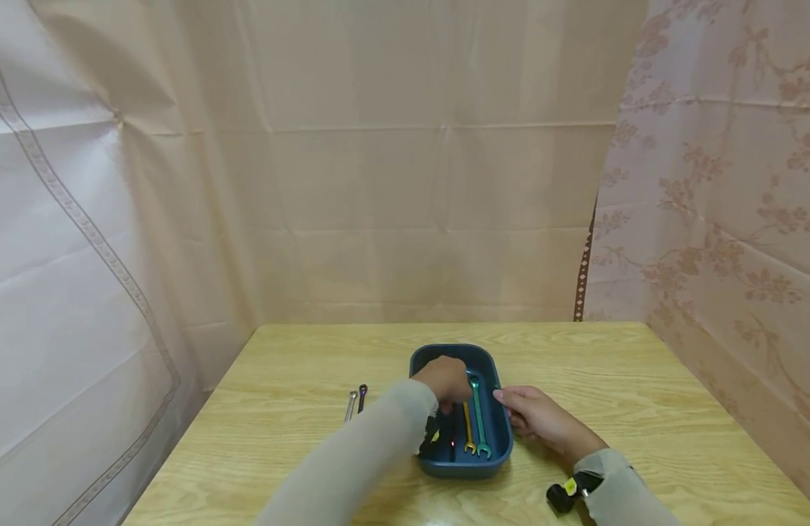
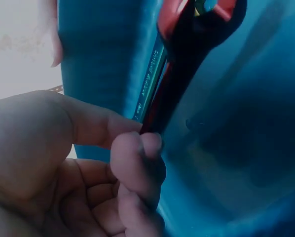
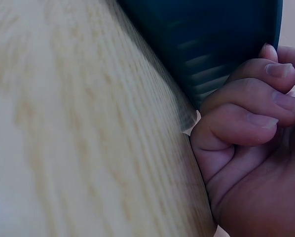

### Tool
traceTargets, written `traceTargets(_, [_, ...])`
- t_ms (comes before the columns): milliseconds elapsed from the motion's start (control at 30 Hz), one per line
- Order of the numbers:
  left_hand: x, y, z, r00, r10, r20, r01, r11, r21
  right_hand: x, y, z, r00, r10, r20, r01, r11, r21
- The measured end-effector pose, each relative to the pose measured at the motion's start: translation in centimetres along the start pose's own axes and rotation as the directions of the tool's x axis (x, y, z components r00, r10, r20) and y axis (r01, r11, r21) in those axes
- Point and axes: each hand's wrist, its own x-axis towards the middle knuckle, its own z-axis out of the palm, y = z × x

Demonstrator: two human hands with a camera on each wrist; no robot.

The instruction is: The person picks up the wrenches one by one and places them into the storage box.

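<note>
A blue rectangular tray (image 1: 467,471) sits on the table. Reaching down into it, my left hand (image 1: 446,381) pinches a red wrench (image 2: 174,91) between thumb and fingers; its open-ended head points away from the hand in the left wrist view. Beside it in the tray lie a yellow wrench (image 1: 469,432) and a green wrench (image 1: 480,420), roughly parallel. At the tray's right side, my right hand (image 1: 543,420) holds the rim between thumb and fingers. The right wrist view shows its curled fingers (image 3: 246,94) against the ribbed outer wall.
Left of the tray, a silver wrench (image 1: 351,406) and a purple wrench (image 1: 361,399) lie on the wooden table (image 1: 299,358), partly hidden by my left sleeve (image 1: 352,460). Beige curtains (image 1: 405,183) hang behind the table, with patterned cloth (image 1: 740,204) on the right.
</note>
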Motion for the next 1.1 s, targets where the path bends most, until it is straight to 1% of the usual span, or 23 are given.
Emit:
traceTargets(67, [-0.04,0.28,0.05,1.000,-0.012,0.006,0.012,1.000,0.009,0.00,0.00,0.03,1.000,0.000,-0.002,0.000,1.000,0.000])
traceTargets(167, [-0.22,0.65,0.00,1.000,-0.015,0.013,0.014,0.999,0.030,0.00,-0.05,0.13,1.000,-0.007,-0.002,0.007,1.000,0.003])
traceTargets(400, [-0.56,1.06,-0.01,1.000,-0.019,0.018,0.018,1.000,0.012,-0.02,-0.20,0.43,1.000,-0.014,-0.002,0.014,1.000,0.008])
traceTargets(667, [-0.28,0.98,0.31,1.000,-0.026,0.005,0.026,1.000,0.015,-0.10,-0.19,0.31,1.000,-0.013,-0.003,0.013,1.000,0.011])
traceTargets(867, [-0.31,0.73,0.39,1.000,-0.014,0.010,0.014,1.000,-0.027,-0.19,-0.04,0.09,1.000,-0.006,-0.001,0.006,1.000,0.013])
traceTargets(1000, [-0.51,0.47,0.15,1.000,-0.006,0.018,0.007,0.999,-0.040,-0.17,-0.05,0.07,1.000,-0.007,0.001,0.007,1.000,0.011])
traceTargets(1100, [-0.70,0.27,-0.23,0.999,-0.015,0.029,0.017,0.999,-0.052,-0.04,-0.06,0.07,1.000,-0.010,0.010,0.010,1.000,0.017])
